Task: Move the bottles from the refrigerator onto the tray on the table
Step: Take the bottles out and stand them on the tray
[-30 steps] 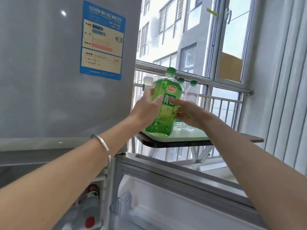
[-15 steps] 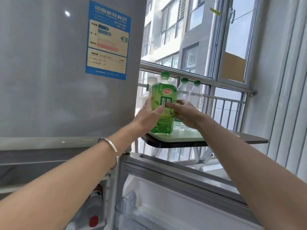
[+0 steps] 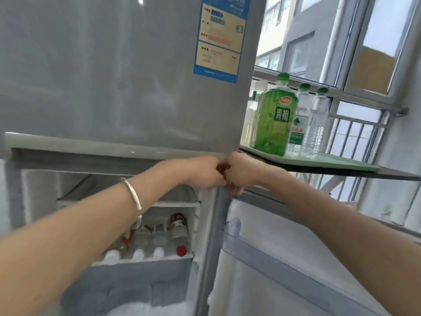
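Note:
A green tea bottle (image 3: 273,124) stands upright on the pale green tray (image 3: 330,161), at the tray's near left, with nothing holding it. Behind it on the tray are two clear water bottles with green caps (image 3: 316,124). My left hand (image 3: 202,172) and my right hand (image 3: 241,172) hover side by side, almost touching, below the tray's level at the refrigerator's right edge. Their fingers are curled and hold nothing. Inside the open lower compartment lie several bottles, one with a red cap (image 3: 178,231) and others with white caps (image 3: 157,240).
The lower refrigerator door (image 3: 296,270) stands open to the right, under my right arm. The closed upper door (image 3: 114,76) fills the left and hides the tray's left end. The dark table (image 3: 387,174) stands by a railed window.
Both hands let go of the green bottle, which now stands on the tray, and drew back down toward the refrigerator. My view dropped and shifted left, showing the open compartment.

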The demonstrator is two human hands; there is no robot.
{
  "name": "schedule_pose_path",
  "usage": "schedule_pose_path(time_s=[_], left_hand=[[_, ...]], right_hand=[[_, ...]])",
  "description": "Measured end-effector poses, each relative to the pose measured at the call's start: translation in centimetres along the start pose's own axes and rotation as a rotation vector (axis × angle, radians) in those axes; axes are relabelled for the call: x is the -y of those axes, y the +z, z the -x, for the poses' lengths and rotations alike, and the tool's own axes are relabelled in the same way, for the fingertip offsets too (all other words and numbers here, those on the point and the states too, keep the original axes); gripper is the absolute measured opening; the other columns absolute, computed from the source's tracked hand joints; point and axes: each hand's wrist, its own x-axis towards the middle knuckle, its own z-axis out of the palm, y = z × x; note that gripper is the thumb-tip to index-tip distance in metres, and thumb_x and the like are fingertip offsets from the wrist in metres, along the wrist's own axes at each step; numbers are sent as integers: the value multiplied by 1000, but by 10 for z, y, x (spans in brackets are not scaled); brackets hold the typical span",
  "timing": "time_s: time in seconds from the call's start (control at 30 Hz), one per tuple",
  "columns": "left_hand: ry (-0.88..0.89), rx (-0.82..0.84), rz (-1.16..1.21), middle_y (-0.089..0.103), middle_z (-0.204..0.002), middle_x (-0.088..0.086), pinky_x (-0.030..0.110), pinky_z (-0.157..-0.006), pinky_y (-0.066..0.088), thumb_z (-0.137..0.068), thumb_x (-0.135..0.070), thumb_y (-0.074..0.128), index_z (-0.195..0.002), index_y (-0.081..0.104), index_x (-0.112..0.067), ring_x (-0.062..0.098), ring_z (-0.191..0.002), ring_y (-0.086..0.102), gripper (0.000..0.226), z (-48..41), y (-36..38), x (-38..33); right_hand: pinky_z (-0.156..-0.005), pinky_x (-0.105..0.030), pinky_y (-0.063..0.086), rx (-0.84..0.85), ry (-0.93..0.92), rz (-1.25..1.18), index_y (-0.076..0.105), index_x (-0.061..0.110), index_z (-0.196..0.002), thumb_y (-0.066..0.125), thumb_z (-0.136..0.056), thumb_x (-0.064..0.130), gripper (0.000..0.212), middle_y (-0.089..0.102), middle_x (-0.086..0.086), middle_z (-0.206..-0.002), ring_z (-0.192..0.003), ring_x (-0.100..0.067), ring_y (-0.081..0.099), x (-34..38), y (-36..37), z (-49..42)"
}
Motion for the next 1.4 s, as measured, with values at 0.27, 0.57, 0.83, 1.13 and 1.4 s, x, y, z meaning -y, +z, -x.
schedule_pose_path(time_s=[0.27, 0.57, 0.83, 1.13, 1.4], left_hand=[[-419, 416, -269, 72, -98, 6, 44, -88, 57, -81, -28, 66, -103, 70, -12, 31, -95, 70, 27, 40, 63, 145], [-714, 106, -241, 64, -124, 11, 30, -89, 51, -89, -19, 58, -125, 58, -6, 26, -112, 63, 38, 46, 123, 253], [-990, -252, 120, 27, -149, 21, 39, -109, 39, -91, -27, 60, -151, -8, -1, 34, -134, 41, 94, 24, 162, 314], [-1002, -229, 308, 47, -142, 20, 44, -109, 40, -90, -18, 60, -148, -16, 1, 32, -130, 48, 97, 29, 168, 331], [-894, -294, -161, 60, -130, 16, 37, -94, 47, -88, -30, 57, -132, 48, -4, 35, -119, 58, 51, 64, 93, 271]], right_hand=[[-63, -33, 46, 392, -151, 346, 69, 6, -105, 62, -89, 26, 26, 72, -15, -107, -87, -30, 67, 54, 173, -30], [-110, -53, 29, 291, -98, 313, 29, 19, -149, 58, -90, 27, 67, 33, -14, -153, -141, -39, 31, 59, 294, -88], [-118, -55, -5, 349, -96, 347, -6, 28, -155, 45, -98, 34, 76, -13, -11, -163, -150, -34, -11, 40, 328, -121], [-120, -53, -4, 361, -95, 296, -4, 29, -155, 47, -97, 32, 78, -17, -9, -163, -150, -31, -13, 31, 333, -123], [-120, -52, 5, 349, -105, 245, -3, 31, -155, 57, -91, 31, 88, -12, -9, -164, -151, -30, -5, 50, 305, -104]])
